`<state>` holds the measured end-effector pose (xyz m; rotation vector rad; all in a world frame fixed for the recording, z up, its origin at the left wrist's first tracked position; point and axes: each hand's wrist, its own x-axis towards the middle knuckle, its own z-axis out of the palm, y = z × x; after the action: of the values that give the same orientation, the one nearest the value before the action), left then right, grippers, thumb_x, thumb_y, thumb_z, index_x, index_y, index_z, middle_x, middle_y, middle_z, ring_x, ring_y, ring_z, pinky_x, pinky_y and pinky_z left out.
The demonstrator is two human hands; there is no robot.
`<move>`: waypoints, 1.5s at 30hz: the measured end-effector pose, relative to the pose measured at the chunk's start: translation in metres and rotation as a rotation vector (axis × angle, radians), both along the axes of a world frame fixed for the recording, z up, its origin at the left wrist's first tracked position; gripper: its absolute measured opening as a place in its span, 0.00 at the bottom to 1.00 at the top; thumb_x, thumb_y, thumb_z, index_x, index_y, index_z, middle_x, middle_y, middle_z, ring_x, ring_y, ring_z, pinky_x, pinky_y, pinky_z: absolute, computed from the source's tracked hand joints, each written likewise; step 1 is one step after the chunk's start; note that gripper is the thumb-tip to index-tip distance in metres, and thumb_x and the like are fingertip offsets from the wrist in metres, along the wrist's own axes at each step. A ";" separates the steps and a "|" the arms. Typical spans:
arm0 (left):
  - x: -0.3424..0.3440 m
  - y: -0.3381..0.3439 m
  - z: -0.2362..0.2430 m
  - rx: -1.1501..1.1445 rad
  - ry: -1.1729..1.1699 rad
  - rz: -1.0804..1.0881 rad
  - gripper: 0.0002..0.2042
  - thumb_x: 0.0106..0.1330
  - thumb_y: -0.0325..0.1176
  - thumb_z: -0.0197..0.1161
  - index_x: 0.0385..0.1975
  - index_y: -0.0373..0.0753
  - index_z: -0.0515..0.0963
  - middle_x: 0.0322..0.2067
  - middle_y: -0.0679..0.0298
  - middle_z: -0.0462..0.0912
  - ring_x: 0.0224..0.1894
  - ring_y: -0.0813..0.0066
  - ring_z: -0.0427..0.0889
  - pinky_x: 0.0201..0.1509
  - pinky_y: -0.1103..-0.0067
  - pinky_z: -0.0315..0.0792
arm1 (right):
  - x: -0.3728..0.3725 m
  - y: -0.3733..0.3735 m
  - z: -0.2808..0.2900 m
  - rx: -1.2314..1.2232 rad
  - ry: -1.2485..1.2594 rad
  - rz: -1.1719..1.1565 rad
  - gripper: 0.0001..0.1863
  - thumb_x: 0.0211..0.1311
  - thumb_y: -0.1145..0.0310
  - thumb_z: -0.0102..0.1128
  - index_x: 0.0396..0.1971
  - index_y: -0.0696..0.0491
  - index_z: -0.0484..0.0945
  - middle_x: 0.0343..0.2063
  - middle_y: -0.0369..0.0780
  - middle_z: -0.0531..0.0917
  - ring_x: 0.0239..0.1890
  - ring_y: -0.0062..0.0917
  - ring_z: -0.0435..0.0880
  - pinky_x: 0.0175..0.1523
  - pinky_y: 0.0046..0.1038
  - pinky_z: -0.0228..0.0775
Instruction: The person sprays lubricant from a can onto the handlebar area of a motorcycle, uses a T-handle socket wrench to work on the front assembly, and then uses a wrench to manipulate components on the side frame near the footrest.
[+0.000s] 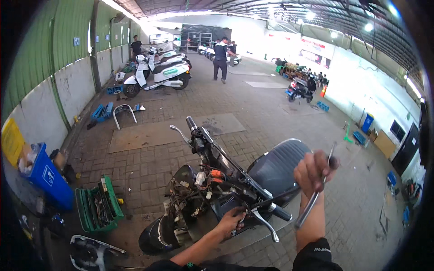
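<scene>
In front of me stands a partly stripped scooter (217, 180), its front covers off and its wiring (199, 189) bare. My right hand (314, 171), raised beside the dark seat (280, 162), is closed around a T-handle wrench (308, 210). The wrench's thin dark shaft seems to run left toward the handlebar. Low at the scooter's front, my left hand (231, 221) has its fingers curled by the base of the brake lever (266, 223). What those fingers grip is too small to make out. A black handlebar grip (281, 212) lies between my hands.
On the left are a green toolbox (99, 203) with tools, a blue bin (47, 174) and a loose frame-like part (95, 253). White scooters (162, 74) stand farther back. A person (220, 58) walks on the paving beyond; another scooter (302, 88) is at the right.
</scene>
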<state>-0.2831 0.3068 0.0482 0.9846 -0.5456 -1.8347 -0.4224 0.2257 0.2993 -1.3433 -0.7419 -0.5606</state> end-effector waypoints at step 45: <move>0.007 0.001 0.004 -0.075 -0.093 -0.075 0.20 0.57 0.40 0.54 0.48 0.41 0.65 0.37 0.68 0.72 0.35 0.81 0.69 0.38 0.81 0.63 | 0.003 0.005 0.002 0.457 -0.024 -1.015 0.23 0.57 0.51 0.34 0.19 0.55 0.69 0.10 0.37 0.67 0.09 0.22 0.65 0.10 0.22 0.56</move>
<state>-0.2766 0.3077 0.0520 1.0140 -0.7118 -1.8276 -0.4192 0.2311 0.3014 -1.2053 0.1267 -1.4469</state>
